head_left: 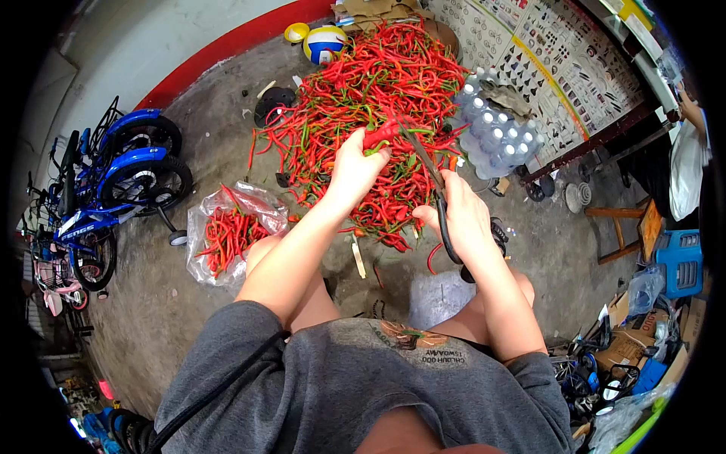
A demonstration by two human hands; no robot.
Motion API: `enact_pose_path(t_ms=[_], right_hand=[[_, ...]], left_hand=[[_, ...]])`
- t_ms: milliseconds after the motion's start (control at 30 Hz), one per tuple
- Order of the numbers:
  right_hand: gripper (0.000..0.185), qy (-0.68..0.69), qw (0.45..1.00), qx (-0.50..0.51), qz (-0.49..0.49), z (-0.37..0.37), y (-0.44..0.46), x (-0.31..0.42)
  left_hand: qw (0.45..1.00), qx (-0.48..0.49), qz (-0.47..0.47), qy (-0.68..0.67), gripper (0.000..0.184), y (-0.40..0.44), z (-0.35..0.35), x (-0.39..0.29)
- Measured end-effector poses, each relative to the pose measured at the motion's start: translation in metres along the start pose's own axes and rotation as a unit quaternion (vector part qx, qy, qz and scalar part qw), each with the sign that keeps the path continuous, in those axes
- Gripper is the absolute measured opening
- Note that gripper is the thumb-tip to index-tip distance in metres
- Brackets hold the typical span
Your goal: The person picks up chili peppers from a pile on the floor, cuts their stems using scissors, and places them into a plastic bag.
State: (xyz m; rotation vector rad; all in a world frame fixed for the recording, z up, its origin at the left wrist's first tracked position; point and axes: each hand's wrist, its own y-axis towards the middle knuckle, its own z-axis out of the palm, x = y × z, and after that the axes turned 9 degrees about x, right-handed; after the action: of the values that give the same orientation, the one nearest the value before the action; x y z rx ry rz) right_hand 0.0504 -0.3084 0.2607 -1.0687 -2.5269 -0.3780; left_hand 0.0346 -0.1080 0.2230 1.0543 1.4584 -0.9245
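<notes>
My left hand [357, 170] is closed around red chili peppers [380, 136], their tips pointing away from me; a green stem shows near the fingertips. In my right hand [466, 219] is a pair of scissors [425, 157] with dark handles. The blades reach up to the held chili peppers; whether they touch them I cannot make out. Beneath both hands spreads a big heap of red chili peppers [378, 83], mixed with some green ones. By my left knee, a clear plastic bag [198, 261] holds more red chili peppers.
Blue bicycles [125, 178] stand at the left. Behind the heap lies a volleyball [325, 44]. Clear plastic bottles [495, 140] are packed together at its right. Farther right are a wooden stool [616, 231], a blue plastic stool [679, 261] and cardboard boxes [631, 348].
</notes>
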Motion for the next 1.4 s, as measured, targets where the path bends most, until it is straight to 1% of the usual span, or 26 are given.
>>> enact_pose_path(t_ms=[33, 100, 167, 200, 267, 300, 367, 400, 467, 500, 567, 600, 667, 733, 800, 833, 900, 967, 1100, 1167, 1233, 1267, 1300, 1333, 1367, 1400], right_hand=[[0.081, 0.003, 1.0, 0.007, 0.013, -0.001, 0.001, 0.0], [0.08, 0.005, 1.0, 0.014, 0.027, -0.003, 0.001, 0.001], [0.076, 0.009, 0.997, 0.047, 0.064, -0.009, 0.002, 0.005], [0.076, 0.009, 0.997, 0.047, 0.064, -0.014, 0.003, 0.008], [0.071, 0.038, 0.985, 0.119, 0.12, -0.024, 0.005, 0.012], [0.071, 0.038, 0.985, 0.119, 0.121, -0.024, 0.004, 0.012], [0.068, 0.029, 0.993, 0.072, 0.087, -0.023, 0.0, 0.01], [0.068, 0.028, 0.993, 0.071, 0.087, -0.023, 0.0, 0.009], [0.069, 0.094, 0.985, 0.096, 0.105, -0.026, -0.001, 0.008], [0.069, 0.094, 0.985, 0.096, 0.104, -0.027, -0.001, 0.009], [0.072, 0.025, 0.99, 0.102, 0.096, -0.029, -0.002, 0.009], [0.072, 0.025, 0.99, 0.101, 0.096, -0.025, -0.002, 0.006], [0.074, -0.043, 0.999, -0.002, -0.019, -0.012, -0.002, -0.003], [0.075, -0.056, 0.998, 0.012, -0.019, -0.013, 0.0, -0.001], [0.077, -0.069, 0.997, 0.027, -0.019, -0.012, 0.001, 0.001], [0.077, -0.071, 0.997, 0.022, -0.018, -0.011, 0.002, 0.003], [0.077, -0.072, 0.997, 0.018, -0.017, -0.012, 0.002, 0.006], [0.075, -0.073, 0.995, 0.061, 0.039, -0.015, 0.004, 0.01], [0.073, -0.085, 0.993, 0.061, 0.049, -0.017, 0.005, 0.012], [0.071, -0.077, 0.98, 0.142, 0.117, -0.024, 0.007, 0.018], [0.071, -0.058, 0.986, 0.122, 0.1, -0.022, 0.005, 0.015], [0.071, -0.039, 0.991, 0.101, 0.081, -0.02, 0.003, 0.012], [0.071, -0.04, 0.991, 0.102, 0.079, -0.018, 0.001, 0.009], [0.073, -0.035, 0.996, 0.061, 0.048, -0.016, 0.0, 0.004], [0.076, -0.029, 0.999, 0.02, 0.016, -0.016, -0.002, 0.001], [0.076, -0.012, 0.999, 0.034, 0.016, -0.018, -0.003, 0.0]], left_hand=[[0.999, -0.009, 0.003, 0.05, 0.025, -0.001, 0.002, -0.001], [0.999, -0.007, -0.003, 0.037, 0.026, -0.003, 0.002, -0.006], [0.995, -0.015, -0.012, 0.102, 0.028, -0.005, 0.0, -0.01], [0.995, -0.015, -0.012, 0.102, 0.028, -0.005, 0.0, -0.01], [0.995, -0.023, 0.021, 0.096, 0.029, -0.006, 0.0, -0.008], [0.995, -0.023, 0.022, 0.096, 0.029, -0.006, -0.001, -0.009], [0.991, -0.024, 0.009, 0.131, 0.028, -0.004, -0.004, -0.013], [0.991, -0.024, 0.009, 0.13, 0.028, -0.003, -0.007, -0.015], [0.978, -0.036, -0.007, 0.207, 0.029, -0.003, -0.011, -0.019], [0.978, -0.037, -0.007, 0.206, 0.029, -0.004, -0.013, -0.022], [0.955, -0.05, -0.004, 0.291, 0.031, -0.006, -0.015, -0.025], [0.95, -0.06, 0.005, 0.307, 0.033, -0.006, -0.016, -0.025], [0.943, -0.057, 0.003, 0.329, 0.031, -0.007, -0.015, -0.027], [0.935, -0.052, -0.001, 0.351, 0.029, -0.009, -0.013, -0.03], [0.912, -0.01, -0.007, 0.409, 0.03, -0.011, -0.01, -0.034], [0.912, -0.01, -0.007, 0.409, 0.03, -0.013, -0.008, -0.034], [0.907, -0.007, 0.036, 0.42, 0.03, -0.016, -0.003, -0.034], [0.905, 0.005, 0.033, 0.424, 0.031, -0.018, -0.002, -0.035], [0.898, 0.008, 0.025, 0.44, 0.032, -0.018, -0.002, -0.035], [0.893, 0.012, 0.023, 0.448, 0.03, -0.018, -0.002, -0.036], [0.919, 0.035, -0.02, 0.393, 0.033, -0.014, -0.004, -0.034], [0.919, 0.034, -0.02, 0.392, 0.033, -0.008, -0.005, -0.024], [0.973, 0.045, -0.024, 0.226, 0.032, -0.002, -0.007, -0.018], [0.997, 0.055, -0.026, 0.052, 0.032, 0.001, -0.009, -0.014], [0.985, 0.067, -0.076, -0.141, 0.034, 0.001, -0.009, -0.01], [0.975, 0.083, -0.077, -0.192, 0.036, -0.003, -0.011, -0.024]])
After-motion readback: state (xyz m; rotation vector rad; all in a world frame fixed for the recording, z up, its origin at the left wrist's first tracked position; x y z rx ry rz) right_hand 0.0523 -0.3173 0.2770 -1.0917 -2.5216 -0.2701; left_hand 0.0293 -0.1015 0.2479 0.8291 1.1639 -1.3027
